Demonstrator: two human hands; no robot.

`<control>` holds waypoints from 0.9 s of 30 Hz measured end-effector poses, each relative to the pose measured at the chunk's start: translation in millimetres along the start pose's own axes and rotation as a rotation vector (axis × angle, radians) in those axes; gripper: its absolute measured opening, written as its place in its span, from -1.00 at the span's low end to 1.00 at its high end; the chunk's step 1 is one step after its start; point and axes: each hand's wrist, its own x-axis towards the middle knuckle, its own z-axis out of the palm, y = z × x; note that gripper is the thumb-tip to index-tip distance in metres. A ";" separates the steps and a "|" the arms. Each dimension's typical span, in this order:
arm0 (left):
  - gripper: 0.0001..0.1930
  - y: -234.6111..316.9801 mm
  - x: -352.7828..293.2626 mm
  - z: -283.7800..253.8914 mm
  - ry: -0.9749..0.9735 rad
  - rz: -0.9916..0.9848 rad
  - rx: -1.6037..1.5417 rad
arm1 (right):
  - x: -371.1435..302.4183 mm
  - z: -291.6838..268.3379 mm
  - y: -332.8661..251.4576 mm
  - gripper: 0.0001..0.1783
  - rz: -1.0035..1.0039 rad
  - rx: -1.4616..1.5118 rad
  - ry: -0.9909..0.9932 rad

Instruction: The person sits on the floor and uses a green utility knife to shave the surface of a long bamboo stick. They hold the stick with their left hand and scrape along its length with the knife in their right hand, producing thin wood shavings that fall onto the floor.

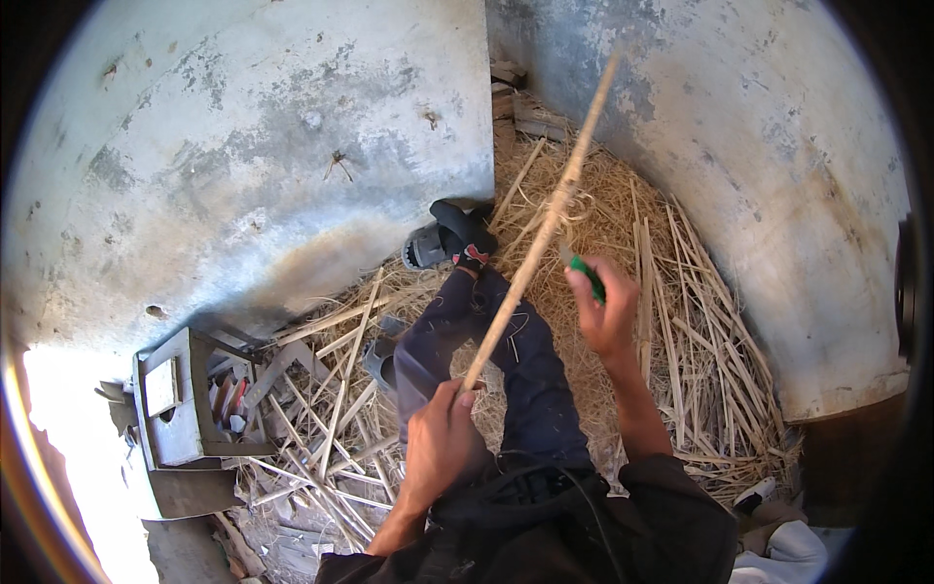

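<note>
- Pale, blotchy walls [243, 146] are seen left and right.
- The floor [504, 141] is strewn with straw-like litter [618, 200].
- A boxy stand [188, 449] is set at left.
- Bright light [73, 419] is seen lower left.

a head-worn fisheye looks steeply down from close above the hands [443, 443].

A long, pale, slightly crooked stick [534, 255] slants away to the right. A green-handled knife [590, 277] is just right of it, blade exposed.
</note>
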 end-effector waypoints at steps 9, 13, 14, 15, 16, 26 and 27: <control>-0.73 11.7 14.5 -3.2 -0.015 0.002 -0.006 | -31.2 24.8 -37.8 -0.63 -0.379 0.106 -0.231; -0.72 10.2 14.0 -2.0 -0.010 -0.002 0.024 | -30.7 29.7 -36.6 -0.64 -0.387 0.105 -0.182; -0.72 9.9 13.8 -1.3 0.003 0.015 0.027 | -29.4 28.6 -37.1 -0.64 -0.389 0.086 -0.184; -0.72 9.5 13.7 -0.8 0.016 0.033 0.030 | -28.2 27.7 -37.5 -0.64 -0.391 0.067 -0.184; -0.72 8.0 13.4 -0.2 0.020 0.034 0.042 | -27.4 27.0 -37.9 -0.64 -0.392 0.057 -0.176; -0.73 7.9 12.1 -0.5 0.029 0.005 0.083 | -23.9 25.5 -38.8 -0.60 -0.413 -0.021 -0.142; -0.73 8.4 12.3 -0.9 0.030 0.004 0.084 | -23.4 25.7 -39.1 -0.59 -0.417 -0.022 -0.140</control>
